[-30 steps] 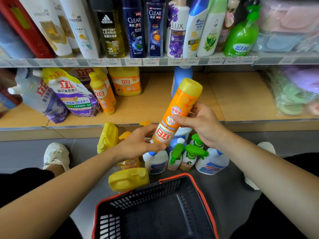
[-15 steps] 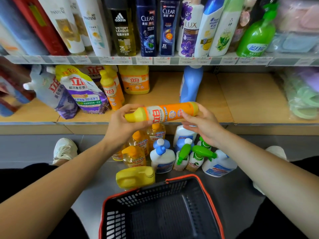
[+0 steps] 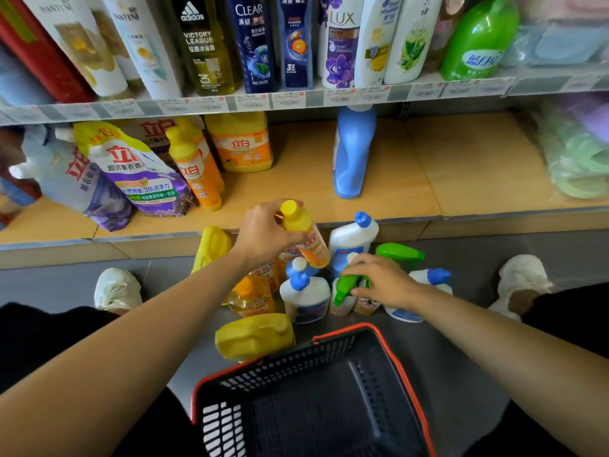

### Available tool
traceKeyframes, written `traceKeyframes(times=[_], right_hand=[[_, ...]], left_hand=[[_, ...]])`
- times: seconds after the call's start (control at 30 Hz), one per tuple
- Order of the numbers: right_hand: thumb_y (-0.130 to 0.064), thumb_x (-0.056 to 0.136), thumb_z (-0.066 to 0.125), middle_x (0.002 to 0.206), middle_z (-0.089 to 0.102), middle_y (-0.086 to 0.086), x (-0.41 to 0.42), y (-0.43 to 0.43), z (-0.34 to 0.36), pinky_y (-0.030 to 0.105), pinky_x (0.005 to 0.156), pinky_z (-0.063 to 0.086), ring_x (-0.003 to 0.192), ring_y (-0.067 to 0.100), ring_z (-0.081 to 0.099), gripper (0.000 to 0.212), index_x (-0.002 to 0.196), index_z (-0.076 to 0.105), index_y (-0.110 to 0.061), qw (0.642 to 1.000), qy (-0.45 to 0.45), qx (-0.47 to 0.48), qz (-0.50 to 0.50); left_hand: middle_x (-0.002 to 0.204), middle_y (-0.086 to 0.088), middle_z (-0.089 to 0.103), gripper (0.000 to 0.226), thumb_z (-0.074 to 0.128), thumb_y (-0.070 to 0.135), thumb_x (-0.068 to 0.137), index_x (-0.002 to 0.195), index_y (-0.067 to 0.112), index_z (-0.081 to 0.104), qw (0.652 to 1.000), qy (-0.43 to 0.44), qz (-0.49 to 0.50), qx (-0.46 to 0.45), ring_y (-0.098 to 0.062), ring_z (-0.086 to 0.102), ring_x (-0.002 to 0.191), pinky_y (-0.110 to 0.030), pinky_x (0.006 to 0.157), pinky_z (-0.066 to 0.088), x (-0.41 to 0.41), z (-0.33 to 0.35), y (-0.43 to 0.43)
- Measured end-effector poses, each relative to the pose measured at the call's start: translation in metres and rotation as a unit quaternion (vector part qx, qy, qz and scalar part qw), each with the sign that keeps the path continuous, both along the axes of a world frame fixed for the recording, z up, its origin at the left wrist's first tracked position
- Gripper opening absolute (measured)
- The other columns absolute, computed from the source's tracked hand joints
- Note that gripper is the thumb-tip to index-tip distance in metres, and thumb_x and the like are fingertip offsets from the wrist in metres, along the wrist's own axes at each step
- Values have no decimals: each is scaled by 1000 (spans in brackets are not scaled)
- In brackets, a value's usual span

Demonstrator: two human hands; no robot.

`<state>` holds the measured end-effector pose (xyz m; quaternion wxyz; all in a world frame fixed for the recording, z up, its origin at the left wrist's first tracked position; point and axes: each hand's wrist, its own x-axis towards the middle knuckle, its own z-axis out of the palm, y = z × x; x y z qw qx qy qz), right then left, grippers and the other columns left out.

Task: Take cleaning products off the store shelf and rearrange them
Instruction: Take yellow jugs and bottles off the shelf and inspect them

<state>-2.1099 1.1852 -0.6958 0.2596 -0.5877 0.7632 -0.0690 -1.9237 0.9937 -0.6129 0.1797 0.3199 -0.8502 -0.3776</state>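
One slim orange bottle (image 3: 311, 245), yellow-capped, tilts at frame centre, gripped by the left hand (image 3: 263, 237) with curled fingers; the right hand (image 3: 384, 282) rests on a green sprayer (image 3: 344, 286), grip unclear.

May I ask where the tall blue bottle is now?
Head view: the blue bottle stands on the lower wooden shelf, right of centre, the orange jug to its left.

Floor group between shelf and basket.
Basket (image 3: 296, 367) nearest me; jug (image 3: 253, 334) on its side just behind its left corner. Behind that, bottles (image 3: 304, 298) stand on the floor (image 3: 461, 374), sprayers (image 3: 400, 252) rightmost, under my right hand (image 3: 382, 282). Left hand (image 3: 263, 232) holds a flask (image 3: 308, 239) above the group. Shelf (image 3: 412, 166) behind: pouches (image 3: 138, 173) left, tall bottle (image 3: 352, 153) middle.
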Motion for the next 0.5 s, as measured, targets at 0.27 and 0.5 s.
traceKeyframes(times=[0.27,0.5], right_hand=[[-40,84,77,137,51,-2,-2,-2,-9,39,98,39,124,24,48,59,139,53,-32,998,58,7,13],[-35,86,77,131,58,-1,-7,1,-15,41,101,41,121,25,53,54,136,58,-31,999,-7,-18,-46]], left_hand=[[108,4,74,52,88,26,71,120,24,71,997,-62,-48,-30,-14,66,93,-28,78,54,-42,-38,4],[107,-3,74,47,87,32,75,118,20,71,981,-147,-122,-32,-23,66,95,-32,76,50,-60,-83,4]])
